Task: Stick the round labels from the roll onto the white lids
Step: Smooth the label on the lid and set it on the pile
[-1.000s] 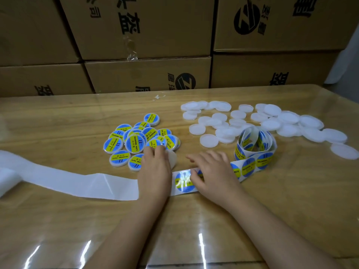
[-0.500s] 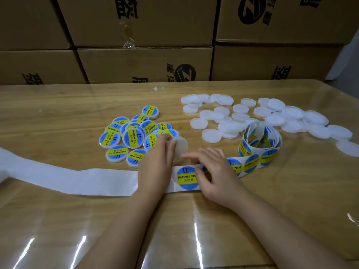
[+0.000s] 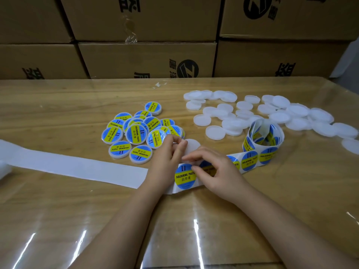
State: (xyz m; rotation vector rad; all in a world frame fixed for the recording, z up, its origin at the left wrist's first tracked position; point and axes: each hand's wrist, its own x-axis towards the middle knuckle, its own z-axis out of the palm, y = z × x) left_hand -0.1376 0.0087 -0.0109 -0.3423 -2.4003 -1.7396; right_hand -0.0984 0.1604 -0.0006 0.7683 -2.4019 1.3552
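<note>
My left hand (image 3: 165, 164) holds a bare white lid (image 3: 191, 150) between its fingers, just above the label strip. My right hand (image 3: 215, 171) rests on the strip, its fingertips at the right edge of a round blue-and-yellow label (image 3: 184, 176) that lies on the backing. The strip runs right into a loose coil of labels (image 3: 262, 140). Several bare white lids (image 3: 252, 115) lie scattered at the back right. A pile of labelled lids (image 3: 136, 131) sits left of centre.
Empty white backing paper (image 3: 77, 166) trails left across the glossy wooden table (image 3: 58, 220). Stacked cardboard boxes (image 3: 147, 59) wall off the far edge. A small scrap of paper (image 3: 160, 84) lies near the boxes.
My left hand has lifted the bare lid so more of it shows. My right hand's fingers have curled toward the label's edge. The camera view has tilted down slightly.
</note>
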